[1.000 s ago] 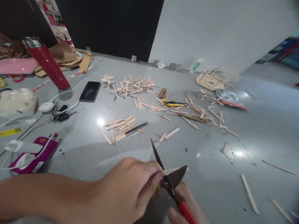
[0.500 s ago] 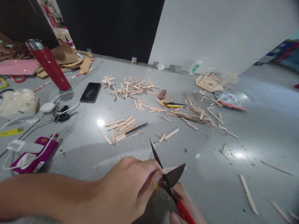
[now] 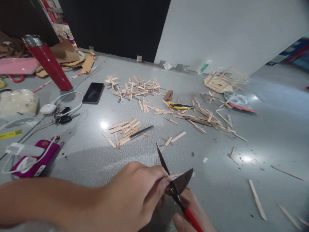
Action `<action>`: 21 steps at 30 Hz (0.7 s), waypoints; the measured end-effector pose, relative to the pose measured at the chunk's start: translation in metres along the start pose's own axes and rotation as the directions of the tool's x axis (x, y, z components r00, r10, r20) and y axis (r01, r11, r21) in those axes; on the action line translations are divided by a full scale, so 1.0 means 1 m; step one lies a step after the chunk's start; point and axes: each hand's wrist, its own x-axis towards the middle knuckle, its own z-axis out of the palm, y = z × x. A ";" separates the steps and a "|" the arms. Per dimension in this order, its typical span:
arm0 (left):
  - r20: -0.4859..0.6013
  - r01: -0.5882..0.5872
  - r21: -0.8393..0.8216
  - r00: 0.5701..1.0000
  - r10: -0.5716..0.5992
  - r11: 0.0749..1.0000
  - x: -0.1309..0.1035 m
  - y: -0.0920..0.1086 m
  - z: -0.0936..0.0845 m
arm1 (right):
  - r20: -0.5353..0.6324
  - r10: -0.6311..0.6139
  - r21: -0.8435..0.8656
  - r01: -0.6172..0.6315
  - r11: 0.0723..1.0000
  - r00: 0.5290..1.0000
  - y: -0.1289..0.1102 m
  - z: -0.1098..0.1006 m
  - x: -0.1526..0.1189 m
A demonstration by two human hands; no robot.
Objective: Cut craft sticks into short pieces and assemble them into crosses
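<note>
My left hand (image 3: pixel 136 190) reaches in from the left, thumb and fingers pinched on a thin wooden craft stick (image 3: pixel 175 176). Just below it, my right hand (image 3: pixel 196 206) grips the red handle of a pair of scissors (image 3: pixel 183 183). The dark blades are spread apart and point away from me, with the stick lying between them. My left fingertips are right beside the scissors' pivot. Much of the stick is hidden by the fingers and a blade. Beyond the hands lies a small pile of craft sticks (image 3: pixel 124 130) with a pen (image 3: pixel 142 131) across it.
Further back are piled sticks (image 3: pixel 140 87), a yellow utility knife (image 3: pixel 181 105), more scattered sticks (image 3: pixel 210 117) and a stick frame (image 3: pixel 225 82). At left stand a red flask (image 3: pixel 49 64), phone (image 3: pixel 93 92), keys (image 3: pixel 64 116) and purple box (image 3: pixel 45 154). Loose sticks (image 3: pixel 257 199) lie at right.
The view has shifted slightly. Both hands, the scissors and the craft stick keep nearly the same pose, and the blades stay apart.
</note>
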 end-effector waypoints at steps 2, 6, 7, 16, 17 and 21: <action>0.000 -0.008 -0.018 1.000 0.008 1.000 0.000 0.001 0.000 | -0.036 -0.031 -0.018 0.030 0.999 0.999 0.009 0.002 -0.002; 0.011 -0.014 -0.059 1.000 0.014 0.998 0.002 0.003 -0.002 | -0.055 -0.038 -0.012 0.038 0.999 0.998 0.020 0.008 -0.006; 0.016 -0.021 -0.059 1.000 0.022 0.998 0.002 0.003 -0.002 | -0.073 -0.025 -0.017 0.023 1.000 0.997 0.021 0.009 -0.007; -0.005 -0.071 -0.010 0.997 0.071 0.997 0.003 0.005 -0.003 | -0.154 -0.081 -0.037 0.077 0.996 0.985 0.041 0.016 -0.014; -0.004 -0.075 -0.006 0.997 0.075 0.997 0.003 0.004 -0.002 | -0.172 -0.068 -0.030 0.064 0.998 0.983 0.043 0.017 -0.016; -0.017 -0.089 0.011 0.996 0.089 0.996 0.003 0.002 -0.002 | -0.227 0.036 -0.003 -0.038 0.999 0.973 0.039 0.021 -0.020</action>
